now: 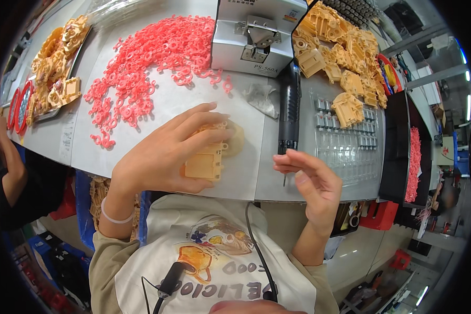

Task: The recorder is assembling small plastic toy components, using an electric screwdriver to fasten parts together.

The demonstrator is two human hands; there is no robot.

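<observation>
Left hand: the left hand (165, 152) was laid over a tan plastic housing (206, 159), fingers wrapped around it, pressing it to the desk (167, 110).
Right hand: the right hand (311, 180) was held pinched at the fingertips; whether anything was gripped could not be told.
Screwdriver: a black electric screwdriver (289, 107) was seen just above the right hand.
Surroundings: pink plastic rings (152, 57) were heaped behind the housing, well apart from it.

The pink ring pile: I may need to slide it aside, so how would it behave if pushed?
The pink ring pile is loose small plastic pieces, so it would probably scatter, not move together. They look light. Their loops may snag each other, dragging clumps along the table.
</observation>
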